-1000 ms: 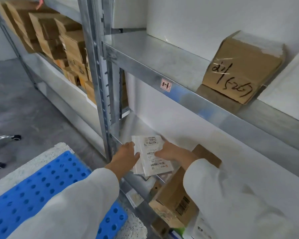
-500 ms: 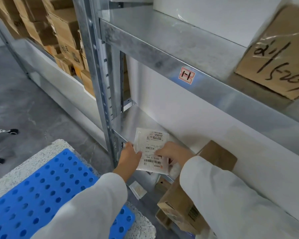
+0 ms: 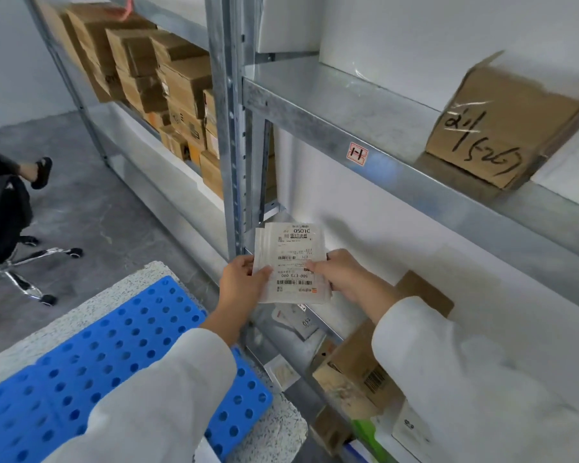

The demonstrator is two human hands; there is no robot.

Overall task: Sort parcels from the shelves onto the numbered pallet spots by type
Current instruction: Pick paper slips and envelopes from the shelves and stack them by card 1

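Observation:
A small stack of flat white envelope parcels (image 3: pixel 291 259) with printed barcode labels is held in front of the lower shelf opening. My left hand (image 3: pixel 244 279) grips its left edge, thumb on top. My right hand (image 3: pixel 340 275) grips its right edge. Both arms wear white sleeves. A blue perforated pallet (image 3: pixel 91 372) lies on a speckled slab at the lower left, below my left arm. On the lower shelf (image 3: pixel 318 325), under the stack, lies another flat white parcel (image 3: pixel 298 320).
A metal shelf upright (image 3: pixel 229 128) stands just left of the stack. A brown box with handwriting (image 3: pixel 495 132) sits on the upper shelf. Several cardboard boxes (image 3: pixel 168 85) fill the left bay. A brown box (image 3: pixel 361 369) sits low right. A seated person's foot (image 3: pixel 41 172) and chair base (image 3: pixel 24 265) are far left.
The stack of envelope parcels has come up off the lower shelf, held in both hands, and another flat parcel now shows beneath it. The view has swung back and left.

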